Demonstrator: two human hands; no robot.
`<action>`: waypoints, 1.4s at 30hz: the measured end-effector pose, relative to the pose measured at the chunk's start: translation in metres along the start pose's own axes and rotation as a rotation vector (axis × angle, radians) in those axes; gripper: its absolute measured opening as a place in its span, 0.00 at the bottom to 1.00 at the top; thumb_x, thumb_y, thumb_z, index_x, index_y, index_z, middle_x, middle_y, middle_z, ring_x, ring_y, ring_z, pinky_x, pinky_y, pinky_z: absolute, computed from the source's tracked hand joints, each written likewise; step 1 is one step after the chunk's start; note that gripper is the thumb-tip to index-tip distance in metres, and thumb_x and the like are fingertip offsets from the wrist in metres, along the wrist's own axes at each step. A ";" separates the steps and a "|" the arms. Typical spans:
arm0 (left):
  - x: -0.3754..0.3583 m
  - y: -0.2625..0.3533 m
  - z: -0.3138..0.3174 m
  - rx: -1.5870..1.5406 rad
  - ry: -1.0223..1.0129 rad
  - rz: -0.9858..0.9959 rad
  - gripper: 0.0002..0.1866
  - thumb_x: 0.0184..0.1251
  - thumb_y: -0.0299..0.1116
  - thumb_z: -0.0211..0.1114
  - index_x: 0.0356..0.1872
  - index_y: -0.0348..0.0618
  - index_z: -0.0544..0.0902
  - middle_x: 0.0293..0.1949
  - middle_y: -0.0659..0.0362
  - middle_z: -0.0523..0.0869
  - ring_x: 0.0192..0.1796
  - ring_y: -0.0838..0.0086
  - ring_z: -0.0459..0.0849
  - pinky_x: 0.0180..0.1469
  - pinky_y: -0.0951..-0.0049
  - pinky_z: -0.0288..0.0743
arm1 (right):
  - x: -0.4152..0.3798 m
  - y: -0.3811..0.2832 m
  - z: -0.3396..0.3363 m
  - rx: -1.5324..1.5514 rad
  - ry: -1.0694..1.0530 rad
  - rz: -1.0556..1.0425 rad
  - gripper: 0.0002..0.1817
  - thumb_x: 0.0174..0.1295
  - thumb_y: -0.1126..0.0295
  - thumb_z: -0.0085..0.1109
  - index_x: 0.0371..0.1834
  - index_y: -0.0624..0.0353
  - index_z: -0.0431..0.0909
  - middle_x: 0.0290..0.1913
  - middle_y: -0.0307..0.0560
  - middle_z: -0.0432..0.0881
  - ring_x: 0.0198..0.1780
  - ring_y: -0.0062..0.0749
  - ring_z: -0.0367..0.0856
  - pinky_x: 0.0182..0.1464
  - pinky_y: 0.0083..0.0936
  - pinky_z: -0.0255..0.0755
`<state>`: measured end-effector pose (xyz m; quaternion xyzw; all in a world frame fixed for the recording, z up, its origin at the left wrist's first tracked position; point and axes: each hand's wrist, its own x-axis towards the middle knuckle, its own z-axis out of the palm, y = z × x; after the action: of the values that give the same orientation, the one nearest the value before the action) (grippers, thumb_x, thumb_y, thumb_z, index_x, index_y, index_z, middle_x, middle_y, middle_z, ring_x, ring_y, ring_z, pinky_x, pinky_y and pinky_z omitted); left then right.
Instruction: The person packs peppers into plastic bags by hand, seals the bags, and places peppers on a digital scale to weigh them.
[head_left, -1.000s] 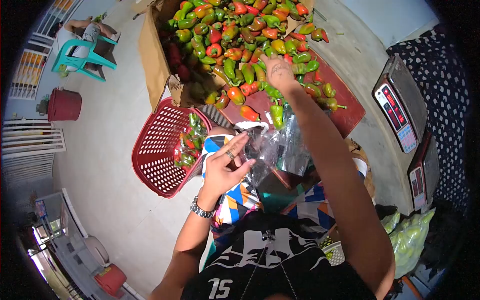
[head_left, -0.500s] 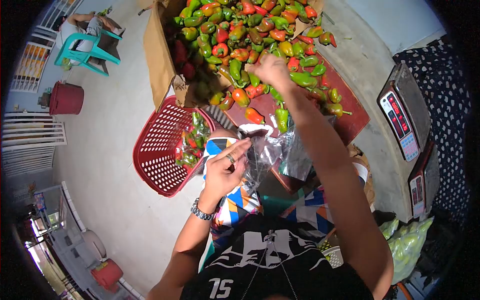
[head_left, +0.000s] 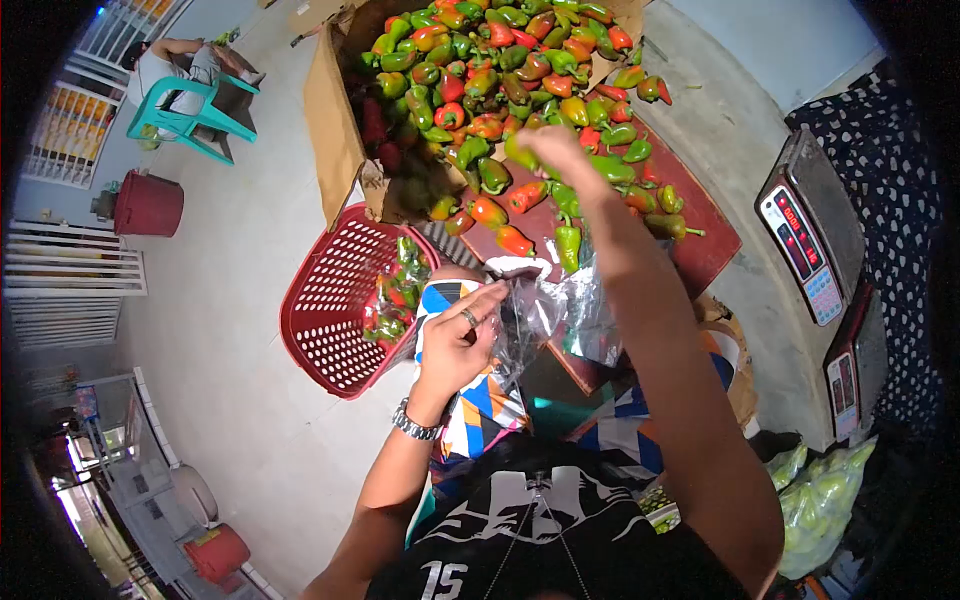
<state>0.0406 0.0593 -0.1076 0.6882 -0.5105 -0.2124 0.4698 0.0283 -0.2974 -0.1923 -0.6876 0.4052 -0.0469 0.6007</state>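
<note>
Over the left thigh, my left hand [head_left: 462, 335] has its fingers closed on the edge of a clear plastic bag [head_left: 535, 315], which hangs to its right. My right hand [head_left: 562, 155] reaches across to the pile of red and green peppers [head_left: 500, 85], with a yellow-green pepper [head_left: 520, 153] at its fingertips. The pile spills out of an open cardboard box [head_left: 335, 125] onto a dark red board [head_left: 700, 225]. Several loose peppers lie below my right hand, among them a green one [head_left: 568, 245] beside the bag.
A red perforated basket [head_left: 310, 310] with bagged peppers stands left of my knee. Two digital scales [head_left: 800, 245] are at the right, above a bag of green produce [head_left: 825, 505]. A person sits on a teal chair [head_left: 180, 120] at the upper left, near a red bucket [head_left: 148, 203].
My right hand has moved slightly and now has a yellow-green pepper at its fingers. The view has shifted a little. My left hand stays at the bag.
</note>
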 end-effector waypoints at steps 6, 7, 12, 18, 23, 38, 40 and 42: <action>-0.002 -0.005 -0.001 -0.012 -0.004 -0.017 0.25 0.58 0.14 0.63 0.58 0.39 0.88 0.59 0.50 0.90 0.62 0.61 0.89 0.66 0.67 0.79 | -0.070 0.004 -0.068 1.070 -0.327 -0.178 0.24 0.71 0.58 0.58 0.63 0.64 0.76 0.51 0.58 0.88 0.31 0.30 0.82 0.31 0.21 0.76; -0.001 -0.004 0.000 -0.014 -0.011 -0.006 0.25 0.58 0.14 0.63 0.58 0.39 0.88 0.59 0.49 0.90 0.62 0.61 0.89 0.66 0.67 0.79 | -0.083 0.002 -0.074 1.061 -0.274 -0.223 0.24 0.72 0.57 0.58 0.63 0.64 0.76 0.52 0.59 0.87 0.30 0.30 0.81 0.31 0.20 0.76; 0.002 0.000 0.011 0.010 -0.044 0.011 0.24 0.59 0.14 0.63 0.57 0.38 0.88 0.58 0.49 0.90 0.62 0.61 0.88 0.66 0.67 0.78 | -0.127 0.021 -0.125 0.896 -0.311 -0.348 0.24 0.71 0.63 0.64 0.67 0.60 0.72 0.46 0.49 0.86 0.38 0.25 0.85 0.32 0.19 0.79; 0.006 0.012 0.016 0.061 -0.067 -0.008 0.26 0.55 0.12 0.60 0.57 0.37 0.88 0.58 0.49 0.90 0.63 0.61 0.88 0.68 0.65 0.77 | -0.184 0.070 -0.237 0.637 0.293 -0.335 0.39 0.66 0.62 0.72 0.75 0.59 0.61 0.53 0.46 0.85 0.45 0.30 0.85 0.41 0.24 0.78; 0.002 0.005 0.009 0.074 -0.049 -0.066 0.25 0.54 0.15 0.61 0.56 0.35 0.88 0.57 0.49 0.90 0.63 0.61 0.88 0.70 0.64 0.76 | -0.263 0.091 -0.382 0.323 0.789 -0.123 0.21 0.66 0.54 0.71 0.56 0.51 0.81 0.39 0.34 0.84 0.31 0.20 0.80 0.30 0.19 0.74; 0.013 0.016 0.017 0.161 -0.103 -0.100 0.27 0.56 0.12 0.61 0.59 0.37 0.87 0.59 0.49 0.89 0.64 0.62 0.87 0.71 0.65 0.74 | -0.309 0.188 -0.482 0.429 0.732 0.014 0.19 0.61 0.66 0.73 0.55 0.50 0.82 0.38 0.30 0.82 0.34 0.17 0.77 0.32 0.18 0.71; 0.011 0.014 0.016 0.160 -0.104 -0.097 0.27 0.56 0.12 0.60 0.59 0.36 0.87 0.59 0.48 0.89 0.64 0.62 0.86 0.71 0.65 0.74 | -0.309 0.182 -0.470 0.430 0.696 -0.052 0.20 0.61 0.65 0.75 0.55 0.50 0.81 0.39 0.28 0.81 0.35 0.16 0.77 0.34 0.17 0.71; 0.011 0.014 0.016 0.154 -0.106 -0.095 0.27 0.56 0.12 0.60 0.59 0.36 0.87 0.59 0.48 0.89 0.64 0.62 0.86 0.71 0.65 0.74 | -0.304 0.187 -0.467 0.406 0.759 -0.054 0.20 0.61 0.64 0.76 0.55 0.50 0.81 0.39 0.29 0.81 0.35 0.16 0.76 0.34 0.17 0.71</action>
<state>0.0259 0.0423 -0.1011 0.7336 -0.5161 -0.2306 0.3773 -0.5262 -0.4695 -0.0974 -0.4997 0.5620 -0.3908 0.5308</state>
